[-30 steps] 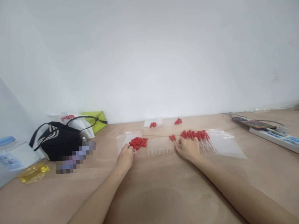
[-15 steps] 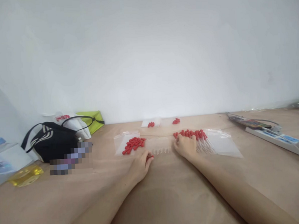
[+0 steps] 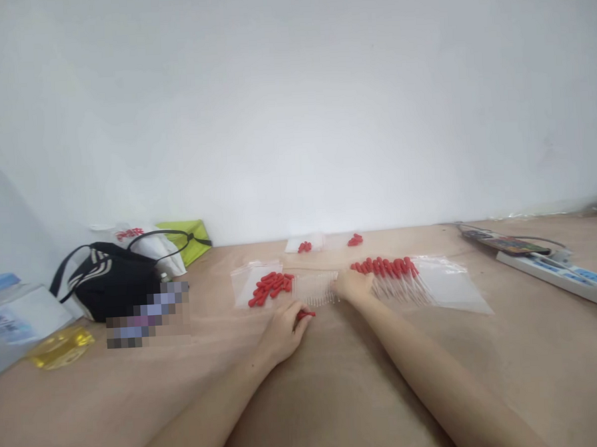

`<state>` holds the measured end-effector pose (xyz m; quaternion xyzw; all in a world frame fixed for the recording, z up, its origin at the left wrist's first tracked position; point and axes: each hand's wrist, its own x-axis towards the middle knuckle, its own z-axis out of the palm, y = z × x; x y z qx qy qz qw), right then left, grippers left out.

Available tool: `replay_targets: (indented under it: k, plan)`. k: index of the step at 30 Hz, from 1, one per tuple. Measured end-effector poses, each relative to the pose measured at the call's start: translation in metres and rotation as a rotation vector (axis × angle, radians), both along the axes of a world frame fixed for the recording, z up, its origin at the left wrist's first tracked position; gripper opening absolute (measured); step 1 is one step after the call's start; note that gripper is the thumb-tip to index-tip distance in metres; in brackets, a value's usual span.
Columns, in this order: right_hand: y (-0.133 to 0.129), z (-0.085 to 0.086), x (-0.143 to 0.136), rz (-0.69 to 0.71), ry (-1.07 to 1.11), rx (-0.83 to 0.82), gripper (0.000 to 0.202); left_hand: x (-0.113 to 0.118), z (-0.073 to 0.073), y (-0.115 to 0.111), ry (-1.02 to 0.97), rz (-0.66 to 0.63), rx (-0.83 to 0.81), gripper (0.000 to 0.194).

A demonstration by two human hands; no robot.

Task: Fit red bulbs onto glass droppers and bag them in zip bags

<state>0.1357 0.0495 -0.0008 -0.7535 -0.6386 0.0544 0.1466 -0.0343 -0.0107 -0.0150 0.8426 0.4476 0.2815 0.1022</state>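
Observation:
My left hand (image 3: pixel 283 330) rests low on the table, its fingers pinched round a small red handle (image 3: pixel 307 314) whose narrow end points right. My right hand (image 3: pixel 352 286) is at the right end of a row of thin pale rods (image 3: pixel 315 291), fingers closed together; what they grip, if anything, is hidden. Beside that hand, to the right, several red handles with thin pale shafts (image 3: pixel 388 268) lie side by side. A heap of loose red handles (image 3: pixel 269 290) lies on a clear plastic bag (image 3: pixel 240 280) beyond my left hand.
Farther back are two small groups of red pieces (image 3: pixel 304 247). Another clear bag (image 3: pixel 465 291) lies right of the shafted handles. A power strip (image 3: pixel 551 273) with a cable stands at the right. On the left are a black bag (image 3: pixel 112 286) and a bottle of yellow liquid (image 3: pixel 62 349).
My right hand has moved left, from the shafted red handles to the end of the rod row. My left hand keeps the red handle, which now shows more clearly.

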Motion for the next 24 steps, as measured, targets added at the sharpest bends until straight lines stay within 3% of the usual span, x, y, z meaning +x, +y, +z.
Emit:
replay_targets:
  k: [6,10,13,17,24]
  plan:
    - [-0.028,-0.005,0.025,0.122,0.025,0.14,0.026,0.008,-0.002,-0.008,-0.122,-0.043,-0.116,0.013]
    - [-0.069,-0.026,0.062,0.456,0.11,0.421,0.022,0.019,-0.001,-0.015,-0.131,-0.124,-0.113,0.017]
    - [-0.093,-0.035,0.08,0.605,0.156,0.467,0.018,0.025,0.0,-0.019,-0.107,-0.132,-0.137,0.017]
    - [-0.102,-0.032,0.078,0.644,0.204,0.443,0.016,0.027,0.001,-0.019,-0.138,-0.092,-0.258,0.017]
    - [-0.1,-0.027,0.059,0.674,0.191,0.407,0.013,0.028,0.004,-0.019,-0.229,-0.154,-0.368,0.018]
